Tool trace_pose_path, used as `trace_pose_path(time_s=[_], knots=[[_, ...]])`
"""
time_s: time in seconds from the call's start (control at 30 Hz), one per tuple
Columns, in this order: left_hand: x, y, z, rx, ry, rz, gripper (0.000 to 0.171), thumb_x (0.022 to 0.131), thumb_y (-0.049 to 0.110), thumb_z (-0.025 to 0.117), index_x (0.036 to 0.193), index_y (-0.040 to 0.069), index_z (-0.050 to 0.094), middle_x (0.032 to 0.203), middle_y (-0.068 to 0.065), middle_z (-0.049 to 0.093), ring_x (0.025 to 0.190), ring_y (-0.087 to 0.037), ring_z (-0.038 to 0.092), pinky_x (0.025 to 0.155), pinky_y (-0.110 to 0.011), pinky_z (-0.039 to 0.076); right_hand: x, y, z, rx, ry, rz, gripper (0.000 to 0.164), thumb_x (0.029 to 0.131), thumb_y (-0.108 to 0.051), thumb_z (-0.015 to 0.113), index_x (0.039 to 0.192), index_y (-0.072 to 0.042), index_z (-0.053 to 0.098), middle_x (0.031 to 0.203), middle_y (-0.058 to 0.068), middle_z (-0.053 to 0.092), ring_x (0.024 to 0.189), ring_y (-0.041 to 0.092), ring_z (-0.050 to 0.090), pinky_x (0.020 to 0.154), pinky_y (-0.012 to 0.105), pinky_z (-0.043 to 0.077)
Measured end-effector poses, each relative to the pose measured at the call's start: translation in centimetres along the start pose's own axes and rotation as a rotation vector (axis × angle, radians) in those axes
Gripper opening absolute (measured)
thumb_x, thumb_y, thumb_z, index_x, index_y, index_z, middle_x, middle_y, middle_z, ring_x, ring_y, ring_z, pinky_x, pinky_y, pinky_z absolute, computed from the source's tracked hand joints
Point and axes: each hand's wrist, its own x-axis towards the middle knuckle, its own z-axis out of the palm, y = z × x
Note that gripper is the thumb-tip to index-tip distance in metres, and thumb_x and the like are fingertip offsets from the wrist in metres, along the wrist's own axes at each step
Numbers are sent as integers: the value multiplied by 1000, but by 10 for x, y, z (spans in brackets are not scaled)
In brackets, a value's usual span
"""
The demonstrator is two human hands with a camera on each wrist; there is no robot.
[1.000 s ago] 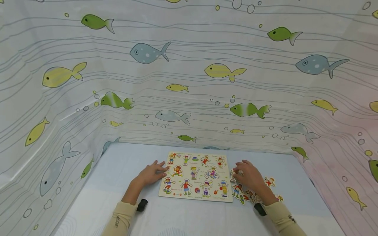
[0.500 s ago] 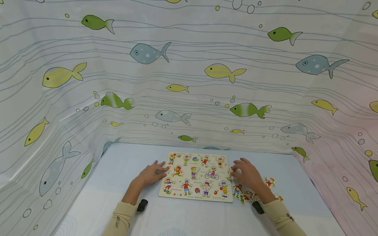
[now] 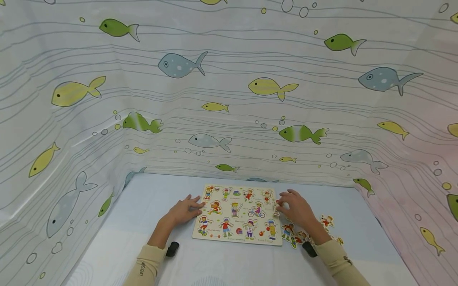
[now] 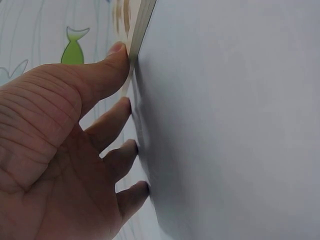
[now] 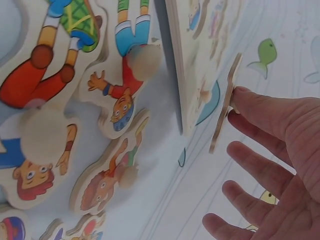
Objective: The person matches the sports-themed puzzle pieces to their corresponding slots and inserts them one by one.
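A cream wooden peg puzzle board [image 3: 223,213] printed with sports figures lies flat on the table. My left hand [image 3: 184,210] rests at its left edge. In the left wrist view, its thumb [image 4: 115,67] touches the board's edge while the other fingertips meet the table. My right hand [image 3: 297,207] pinches a puzzle piece [image 5: 225,107] by its knob between thumb and index finger. That piece is held on edge over the board's right side, its picture hidden from me. Several loose puzzle pieces [image 3: 289,231], with figures and round knobs, lie right of the board, partly beneath the right forearm.
One loose footballer piece [image 3: 326,221] lies apart, farther right. A fish-patterned sheet [image 3: 229,119] hangs around the back and sides of the pale blue table [image 3: 229,264]. A black wrist device [image 3: 172,249] shows at each cuff.
The right hand has moved left, carrying the pinched puzzle piece from beside the loose pieces to the board's right edge. The left hand stays where it was.
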Motion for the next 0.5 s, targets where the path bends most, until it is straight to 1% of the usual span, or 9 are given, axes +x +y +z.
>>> trace_pose_path(time_s=[0.27,0.5], knots=[[2,-2,1,11,-6,8,37,95,28,66,128,11,66,149,-16,44,141,-49,25,109,-71,17,6,-4,2,12,6,-24,10,84,-24,81,86,-16,75,127,14,64,133,42,43,106,60,37],[1,0,-1,-10,-8,12,38,95,25,66,129,10,66,149,-17,43,141,-50,24,109,-71,16,9,-3,6,9,31,-77,11,84,-27,80,87,-17,76,125,12,65,132,40,45,104,56,41]])
